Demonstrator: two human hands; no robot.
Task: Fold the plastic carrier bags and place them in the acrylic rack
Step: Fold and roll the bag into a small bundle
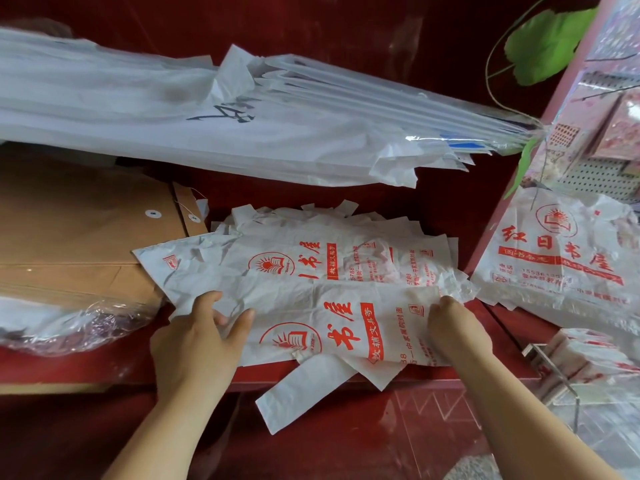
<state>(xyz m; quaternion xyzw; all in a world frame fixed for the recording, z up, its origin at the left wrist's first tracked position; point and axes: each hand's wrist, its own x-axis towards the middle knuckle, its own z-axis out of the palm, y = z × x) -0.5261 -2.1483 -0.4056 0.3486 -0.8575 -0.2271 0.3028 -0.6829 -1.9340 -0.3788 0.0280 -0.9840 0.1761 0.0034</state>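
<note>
While one bag handle (301, 393) hangs over the shelf (512, 327) edge, the left hand (201, 334) and right hand (457, 334) each grip an end of the top bag (329, 317), fingers curled on the plastic. It lies on the pile (311, 251). The rack (540, 358), right, holds folded bags (585, 358). Envelopes (86, 237) lie left, and a bundle (207, 109) overhangs behind.

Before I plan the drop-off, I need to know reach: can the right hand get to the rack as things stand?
Probably yes. The rack sits close by on the right hand's own side, and nothing shows between them. The hand's fingers grip a bag, though, so it would carry that along.
</note>
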